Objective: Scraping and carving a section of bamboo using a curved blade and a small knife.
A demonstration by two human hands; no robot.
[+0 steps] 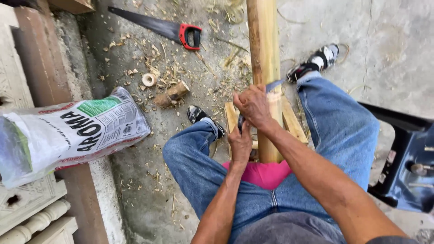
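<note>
A thick pale bamboo pole (263,45) stands tilted between my knees, its lower end resting on a pink cloth (264,175) in my lap. A knife lies across the pole, and its grey blade tip (275,84) sticks out to the right. My right hand (253,106) is closed over the back of the blade where it meets the pole. My left hand (240,144) grips the knife's dark handle just below. A piece of flat wood (294,121) lies under the pole between my legs.
On the concrete floor lie a handsaw (181,32) with a red and black handle, a short bamboo offcut (171,94), a small bamboo ring (149,79) and scattered shavings. A white printed sack (72,131) rests at the left. A dark blue plastic chair (407,158) stands at the right.
</note>
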